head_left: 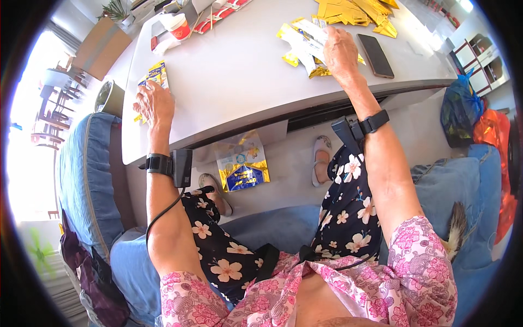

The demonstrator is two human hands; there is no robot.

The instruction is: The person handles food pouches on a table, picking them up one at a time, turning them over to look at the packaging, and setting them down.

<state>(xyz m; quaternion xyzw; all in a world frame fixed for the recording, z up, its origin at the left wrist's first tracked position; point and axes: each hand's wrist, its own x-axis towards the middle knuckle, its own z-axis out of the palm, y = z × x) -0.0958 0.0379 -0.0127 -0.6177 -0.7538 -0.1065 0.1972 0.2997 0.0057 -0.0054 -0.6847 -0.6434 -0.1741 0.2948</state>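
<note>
At the table's left edge, my left hand (154, 105) is closed over small yellow and blue packets (157, 72). They stick out beyond the fingers, and a yellow corner shows beside the palm. On the right side of the table, my right hand (342, 53) reaches into a loose pile of white and yellow packets (304, 44). Its fingers are bent and pressed together at the pile's right side, seemingly pinching a packet; the fingertips are partly hidden. Just right of that hand lies a dark phone (376, 55), face up.
Flat gold pouches (348, 12) are heaped at the far right of the white table (234, 82). A red and white paper cup (177, 27) stands at the far left, near red strips. Below the table, a clear, yellow and blue bag (243, 163) sits between my feet. Plastic bags (463, 111) are at the right.
</note>
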